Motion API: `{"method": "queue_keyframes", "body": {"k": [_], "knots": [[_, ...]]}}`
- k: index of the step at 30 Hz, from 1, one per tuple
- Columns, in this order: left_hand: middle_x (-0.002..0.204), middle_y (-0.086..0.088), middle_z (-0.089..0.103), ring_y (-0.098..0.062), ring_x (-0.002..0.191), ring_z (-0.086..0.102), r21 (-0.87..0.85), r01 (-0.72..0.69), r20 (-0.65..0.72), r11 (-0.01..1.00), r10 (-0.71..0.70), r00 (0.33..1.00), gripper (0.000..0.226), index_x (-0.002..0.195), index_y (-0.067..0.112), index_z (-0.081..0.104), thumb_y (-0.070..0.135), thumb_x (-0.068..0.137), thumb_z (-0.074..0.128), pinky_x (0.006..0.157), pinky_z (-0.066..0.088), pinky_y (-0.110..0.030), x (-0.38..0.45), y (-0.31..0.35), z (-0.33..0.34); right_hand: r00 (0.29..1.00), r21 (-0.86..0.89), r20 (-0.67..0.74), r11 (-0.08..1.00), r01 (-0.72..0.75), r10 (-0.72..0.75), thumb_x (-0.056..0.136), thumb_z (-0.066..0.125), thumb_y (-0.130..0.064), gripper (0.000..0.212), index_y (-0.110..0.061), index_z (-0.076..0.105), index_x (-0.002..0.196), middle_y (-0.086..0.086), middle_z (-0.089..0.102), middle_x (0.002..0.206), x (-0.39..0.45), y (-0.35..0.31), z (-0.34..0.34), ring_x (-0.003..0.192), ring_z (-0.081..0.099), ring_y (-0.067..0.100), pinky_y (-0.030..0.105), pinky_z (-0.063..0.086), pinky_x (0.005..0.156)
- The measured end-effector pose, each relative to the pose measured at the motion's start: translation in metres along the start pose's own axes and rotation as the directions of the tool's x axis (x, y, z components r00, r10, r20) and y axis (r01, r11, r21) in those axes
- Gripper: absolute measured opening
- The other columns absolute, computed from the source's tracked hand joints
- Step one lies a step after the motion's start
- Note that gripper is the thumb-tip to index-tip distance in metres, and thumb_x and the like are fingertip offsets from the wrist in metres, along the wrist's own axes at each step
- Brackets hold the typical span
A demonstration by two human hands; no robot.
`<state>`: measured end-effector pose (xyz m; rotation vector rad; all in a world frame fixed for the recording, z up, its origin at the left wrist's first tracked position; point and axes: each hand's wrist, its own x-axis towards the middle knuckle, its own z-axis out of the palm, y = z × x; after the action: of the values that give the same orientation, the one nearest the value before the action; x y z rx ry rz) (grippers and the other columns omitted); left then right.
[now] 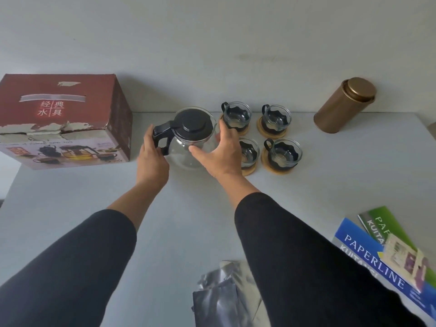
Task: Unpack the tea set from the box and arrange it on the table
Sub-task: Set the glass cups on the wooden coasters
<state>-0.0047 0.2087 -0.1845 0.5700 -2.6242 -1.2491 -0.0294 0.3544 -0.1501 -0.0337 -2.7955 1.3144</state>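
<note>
Teapot [191,142] between both hands, left [153,159] gripping handle, right [220,153] splayed, hiding near-left cup.

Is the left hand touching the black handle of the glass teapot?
Touching. The head view shows the left hand with its fingers wrapped on the black handle of the glass teapot; no gap shows between them.

A clear glass teapot [188,147] with a black lid and handle stands upright on the table [94,190], right of the closed red box [63,121] (its edge is torn). Four glass cups [260,135] in black holders are set on wooden coasters, two by two.
</note>
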Motion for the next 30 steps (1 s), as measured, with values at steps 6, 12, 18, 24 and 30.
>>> {"method": "queue_keyframes", "body": {"k": [6,12,18,24,30], "knots": [[0.130,-0.014,0.055,-0.038,0.115,0.051,0.015,0.039,0.040,0.999,-0.040,0.998,0.059,0.148,0.030,0.020,0.001,0.097,0.029,0.089,0.038,-0.039,0.010,0.004,0.001,0.998,-0.006,-0.055,1.000,0.007,-0.008,0.064,0.082,-0.045,0.076,-0.012,0.053,0.127,0.003,0.048,0.120,0.001,0.002,0.001,0.108,0.050,0.017,0.017,0.037,0.085],[0.132,-0.014,0.054,-0.037,0.121,0.048,0.036,0.076,0.084,0.996,-0.079,0.993,0.060,0.152,0.028,0.010,0.006,0.100,0.030,0.097,0.038,-0.042,0.009,0.007,-0.001,0.998,-0.022,-0.057,1.000,0.006,-0.008,0.063,0.082,-0.048,0.080,-0.013,0.051,0.129,0.003,0.047,0.121,-0.001,0.004,-0.001,0.110,0.049,0.017,0.018,0.038,0.085],[0.155,-0.016,0.024,-0.035,0.138,0.032,-0.014,0.277,0.062,0.961,-0.276,0.959,0.061,0.153,0.015,-0.003,0.011,0.100,0.027,0.111,0.032,-0.045,-0.024,0.006,0.009,0.997,-0.012,-0.077,1.000,-0.028,0.027,0.077,0.069,-0.034,0.068,-0.013,0.045,0.136,0.003,0.046,0.122,-0.017,0.003,-0.018,0.108,0.047,0.015,0.026,0.041,0.094],[0.157,-0.012,0.019,-0.029,0.144,0.021,-0.017,0.324,0.138,0.946,-0.318,0.938,0.055,0.152,0.009,0.010,0.022,0.103,0.031,0.116,0.021,-0.040,-0.076,0.019,0.004,0.992,-0.014,-0.114,0.998,-0.055,0.053,0.078,0.066,-0.028,0.057,-0.011,0.052,0.131,0.007,0.049,0.119,-0.047,0.006,-0.051,0.109,0.050,0.022,0.035,0.043,0.098],[0.153,-0.016,0.027,-0.032,0.141,0.027,0.061,0.352,0.181,0.934,-0.357,0.916,0.060,0.149,0.005,0.022,0.038,0.101,0.036,0.113,0.024,-0.040,-0.150,0.027,-0.004,0.987,-0.110,-0.041,0.981,-0.157,0.153,0.082,0.061,-0.036,0.058,-0.012,0.048,0.133,0.008,0.044,0.129,-0.109,0.038,-0.091,0.123,0.044,0.025,0.035,0.040,0.102]]}}
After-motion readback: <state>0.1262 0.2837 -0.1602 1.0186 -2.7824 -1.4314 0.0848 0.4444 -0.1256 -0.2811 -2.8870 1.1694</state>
